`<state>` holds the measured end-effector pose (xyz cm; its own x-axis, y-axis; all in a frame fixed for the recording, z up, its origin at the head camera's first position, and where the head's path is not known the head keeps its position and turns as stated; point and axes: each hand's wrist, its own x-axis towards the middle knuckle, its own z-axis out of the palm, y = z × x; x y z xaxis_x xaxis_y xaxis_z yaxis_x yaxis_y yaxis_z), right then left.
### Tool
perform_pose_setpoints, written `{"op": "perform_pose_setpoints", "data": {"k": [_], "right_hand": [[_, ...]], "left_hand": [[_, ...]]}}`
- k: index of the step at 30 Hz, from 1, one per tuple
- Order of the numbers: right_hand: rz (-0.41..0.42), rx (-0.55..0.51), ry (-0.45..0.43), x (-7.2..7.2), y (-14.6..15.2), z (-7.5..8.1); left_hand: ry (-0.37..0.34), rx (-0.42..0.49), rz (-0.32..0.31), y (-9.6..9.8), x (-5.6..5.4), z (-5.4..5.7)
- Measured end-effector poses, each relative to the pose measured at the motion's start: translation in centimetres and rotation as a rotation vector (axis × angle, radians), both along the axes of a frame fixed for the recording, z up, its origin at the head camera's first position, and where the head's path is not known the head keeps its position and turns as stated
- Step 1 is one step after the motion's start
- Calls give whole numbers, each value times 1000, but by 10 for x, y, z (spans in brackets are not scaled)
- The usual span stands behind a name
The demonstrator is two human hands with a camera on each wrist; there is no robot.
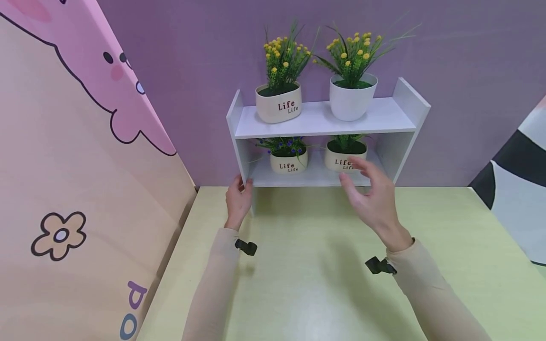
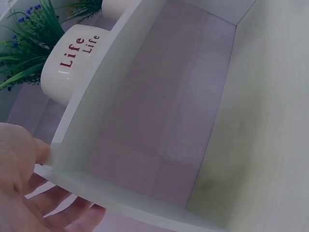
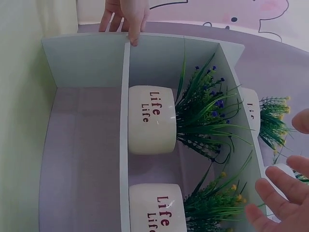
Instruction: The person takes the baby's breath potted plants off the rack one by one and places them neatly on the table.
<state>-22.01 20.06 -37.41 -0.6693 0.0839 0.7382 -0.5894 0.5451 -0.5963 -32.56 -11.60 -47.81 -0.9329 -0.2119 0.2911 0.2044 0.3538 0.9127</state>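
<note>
A white two-tier shelf [image 1: 294, 179] stands against the purple wall. My left hand [image 1: 239, 200] grips its left side panel, the thumb at the lower board's front edge and the fingers on the outer face [image 2: 63, 203]. My right hand [image 1: 375, 196] is held up before the lower tier's right end, thumb and fingers spread, nothing between them. Behind it is a cream "Life" pot [image 1: 334, 160], partly hidden in the head view. To its left on that tier is another cream pot [image 1: 289, 164] holding a blue-flowered plant [image 3: 207, 111].
On the top board are a cream "Life" pot [image 1: 277, 106] and a plain white pot [image 1: 353, 102], both with yellow flowers. The light wooden table [image 1: 298, 284] extends in front. A wall panel with a pink cartoon [image 1: 85, 52] borders the left side.
</note>
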Motion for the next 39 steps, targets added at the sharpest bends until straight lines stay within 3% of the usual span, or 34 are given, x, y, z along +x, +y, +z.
{"op": "perform_pose_setpoints", "data": {"k": [12, 24, 39], "right_hand": [[24, 13, -10, -8, -7, 8], [57, -20, -59, -17, -17, 30], [102, -100, -202, -33, -20, 50]], "left_hand": [[-47, -61, -17, -4, -9, 10], [-38, -56, -30, -7, -10, 3], [-38, -40, -48, -7, -10, -7]]}}
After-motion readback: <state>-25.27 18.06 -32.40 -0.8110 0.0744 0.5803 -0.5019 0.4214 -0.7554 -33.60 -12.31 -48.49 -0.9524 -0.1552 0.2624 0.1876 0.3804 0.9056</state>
